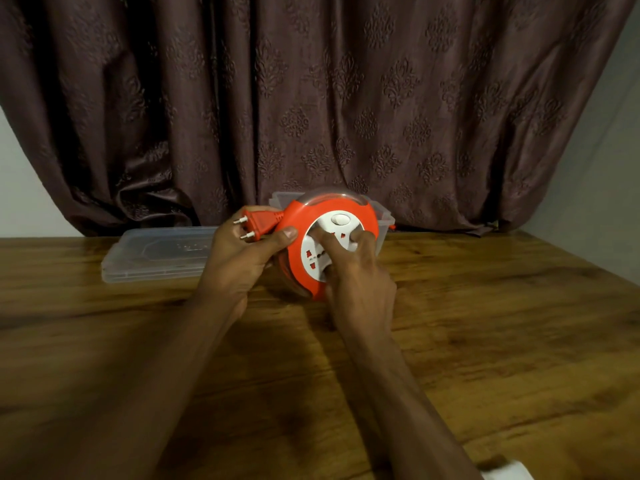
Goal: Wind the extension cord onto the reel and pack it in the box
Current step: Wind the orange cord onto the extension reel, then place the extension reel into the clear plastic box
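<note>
Head view: 1 orange extension cord reel (329,244) is held just above the wooden desk (485,306), tilted with its white socket face toward the camera. The left hand (242,258) grips the reel's orange rim, thumb on the front edge, with the 1 orange 2-pin plug (254,225) lying against its fingers. The right hand (356,271) presses its fingertips (330,245) onto the white socket face, curled as if to turn it. Nearly all the cord looks wound in; only the plug sticks out.

The reel seems a rigid, light plastic shell, smooth and somewhat slippery, so the rim is the safest hold; the plug would dangle if released. Behind it stands 1 clear plastic box (382,220), and its 1 clear lid (156,258) lies flat on the desk to the left. A patterned curtain (311,98) hangs beyond.
</note>
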